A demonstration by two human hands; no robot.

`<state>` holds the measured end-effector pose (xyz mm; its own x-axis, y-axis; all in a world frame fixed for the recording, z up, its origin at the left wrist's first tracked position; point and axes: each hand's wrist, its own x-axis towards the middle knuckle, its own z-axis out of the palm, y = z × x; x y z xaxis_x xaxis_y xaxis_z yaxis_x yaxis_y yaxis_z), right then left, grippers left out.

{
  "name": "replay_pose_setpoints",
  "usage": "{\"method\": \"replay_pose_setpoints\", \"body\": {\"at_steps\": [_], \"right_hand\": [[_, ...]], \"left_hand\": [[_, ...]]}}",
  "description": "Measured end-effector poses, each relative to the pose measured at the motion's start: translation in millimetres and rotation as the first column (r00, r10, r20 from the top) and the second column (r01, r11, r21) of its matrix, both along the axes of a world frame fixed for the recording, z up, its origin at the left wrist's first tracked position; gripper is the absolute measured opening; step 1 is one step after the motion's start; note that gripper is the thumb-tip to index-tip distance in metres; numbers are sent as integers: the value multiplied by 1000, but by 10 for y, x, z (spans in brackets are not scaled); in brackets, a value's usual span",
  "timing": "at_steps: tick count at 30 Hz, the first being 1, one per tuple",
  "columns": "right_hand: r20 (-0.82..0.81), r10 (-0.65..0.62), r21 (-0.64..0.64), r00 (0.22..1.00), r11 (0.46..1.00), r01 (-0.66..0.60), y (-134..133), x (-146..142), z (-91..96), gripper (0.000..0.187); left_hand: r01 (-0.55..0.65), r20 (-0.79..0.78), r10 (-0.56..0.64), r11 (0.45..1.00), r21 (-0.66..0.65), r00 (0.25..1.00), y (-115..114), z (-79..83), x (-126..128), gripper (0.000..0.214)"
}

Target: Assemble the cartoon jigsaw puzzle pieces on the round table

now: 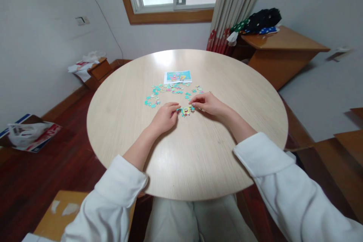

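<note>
On the round pale wooden table (198,159) lies a small joined cluster of puzzle pieces (186,111), yellow and teal. My left hand (166,116) rests knuckles-up with curled fingers, its fingertips touching the cluster's left edge. My right hand (207,103) is pinched at the cluster's upper right edge, fingers pressed together on a piece. Several loose teal puzzle pieces (167,92) lie scattered just beyond both hands. Farther back lies the reference picture card (178,76), blue with cartoon figures.
A wooden desk (280,51) with dark and spotted cloth piled on it stands at the back right by a curtain (235,3). Plastic bags and papers (28,134) lie on the red floor at left. A cardboard box (61,211) sits near my left elbow.
</note>
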<state>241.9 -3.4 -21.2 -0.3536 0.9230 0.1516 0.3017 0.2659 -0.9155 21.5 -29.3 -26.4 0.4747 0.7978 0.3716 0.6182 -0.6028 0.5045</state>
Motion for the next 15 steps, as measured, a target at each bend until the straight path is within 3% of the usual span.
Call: {"method": "replay_pose_setpoints", "body": {"at_steps": [5, 15], "right_hand": [[-10, -30, 1, 999, 1000, 30, -61, 25, -35, 24], [9, -60, -32, 998, 998, 61, -276, -34, -37, 22]], "left_hand": [[76, -116, -77, 997, -12, 990, -50, -33, 32, 32], [66, -60, -66, 998, -5, 996, -164, -30, -3, 20]]}}
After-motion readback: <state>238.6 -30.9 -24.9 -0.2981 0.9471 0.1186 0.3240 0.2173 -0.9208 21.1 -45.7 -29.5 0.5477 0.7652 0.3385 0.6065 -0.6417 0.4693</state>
